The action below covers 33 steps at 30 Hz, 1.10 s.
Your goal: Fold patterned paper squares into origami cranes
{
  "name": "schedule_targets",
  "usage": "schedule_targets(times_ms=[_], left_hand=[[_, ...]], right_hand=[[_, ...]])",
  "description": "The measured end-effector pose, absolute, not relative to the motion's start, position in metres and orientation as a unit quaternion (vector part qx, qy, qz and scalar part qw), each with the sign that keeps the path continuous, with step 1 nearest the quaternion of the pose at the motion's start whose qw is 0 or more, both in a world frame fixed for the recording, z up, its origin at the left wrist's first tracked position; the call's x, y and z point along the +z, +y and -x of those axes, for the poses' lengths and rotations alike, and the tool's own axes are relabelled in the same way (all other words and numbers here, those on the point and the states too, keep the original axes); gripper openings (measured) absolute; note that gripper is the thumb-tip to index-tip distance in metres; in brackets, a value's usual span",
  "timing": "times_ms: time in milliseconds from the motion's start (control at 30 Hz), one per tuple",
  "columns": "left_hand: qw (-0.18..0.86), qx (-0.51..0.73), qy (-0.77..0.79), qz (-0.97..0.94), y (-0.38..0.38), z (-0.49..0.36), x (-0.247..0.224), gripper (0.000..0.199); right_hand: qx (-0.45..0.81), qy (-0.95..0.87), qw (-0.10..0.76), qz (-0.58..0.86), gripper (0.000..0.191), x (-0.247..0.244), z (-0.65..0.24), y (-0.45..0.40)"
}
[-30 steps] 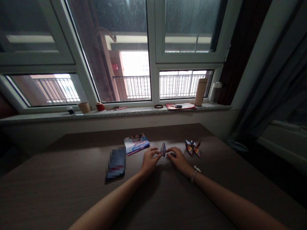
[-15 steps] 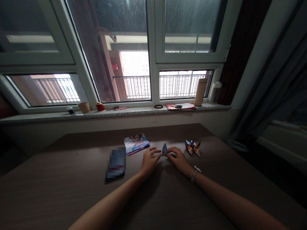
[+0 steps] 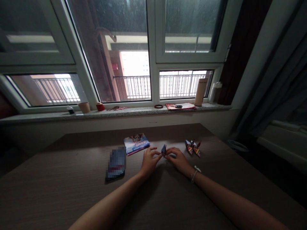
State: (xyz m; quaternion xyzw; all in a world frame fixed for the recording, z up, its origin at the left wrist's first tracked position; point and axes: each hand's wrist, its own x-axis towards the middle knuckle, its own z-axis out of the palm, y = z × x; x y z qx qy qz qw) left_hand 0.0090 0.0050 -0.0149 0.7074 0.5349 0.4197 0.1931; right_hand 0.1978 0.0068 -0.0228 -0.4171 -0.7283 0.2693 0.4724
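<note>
A small folded piece of patterned paper (image 3: 163, 150) stands upright on the dark wood-grain table (image 3: 72, 179), pinched between the fingertips of my left hand (image 3: 150, 162) and my right hand (image 3: 178, 158). Its lower end is hidden by my fingers. To the right of my right hand lie folded paper cranes (image 3: 192, 148) in red, yellow and blue. A colourful booklet (image 3: 136, 143) lies just beyond my left hand. Further left is a blurred dark blue packet (image 3: 116, 163). A pale bracelet (image 3: 194, 175) circles my right wrist.
Behind the table runs a stone windowsill (image 3: 124, 112) holding a tan bottle (image 3: 200, 92), a white bottle (image 3: 215, 92), papers with scissors (image 3: 178, 106), and cups (image 3: 84, 107). A dark curtain (image 3: 268, 76) hangs at the right.
The folded paper has turned and looks narrower, and it has shifted slightly left. My fingertips have closed in around it from both sides.
</note>
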Motion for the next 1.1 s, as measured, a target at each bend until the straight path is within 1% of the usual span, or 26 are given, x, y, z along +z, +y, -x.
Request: schedule_targets(times_ms=[200,433,767,967,1100], left_hand=[[0.180,0.418,0.537,-0.710,0.0038,-0.0099,-0.0146,0.006],[0.181,0.401,0.540,-0.718,-0.0021,-0.0112,-0.0110,0.019],[0.178,0.388,0.546,-0.721,-0.0016,-0.0130,-0.0101,0.007],[0.179,0.384,0.547,-0.722,-0.0014,-0.0139,-0.0096,0.006],[0.182,0.378,0.555,-0.718,-0.0014,-0.0150,-0.0107,0.008]], right_hand=[[0.299,-0.689,0.486,0.447,0.017,-0.0248,-0.1961,0.0062],[0.295,-0.685,0.484,0.458,0.020,-0.0203,-0.1965,0.0038],[0.291,-0.685,0.489,0.455,0.024,-0.0237,-0.1974,0.0073],[0.376,-0.619,0.538,0.432,0.035,-0.0243,-0.1935,0.0079],[0.377,-0.635,0.530,0.417,0.036,-0.0249,-0.1946,0.0089]])
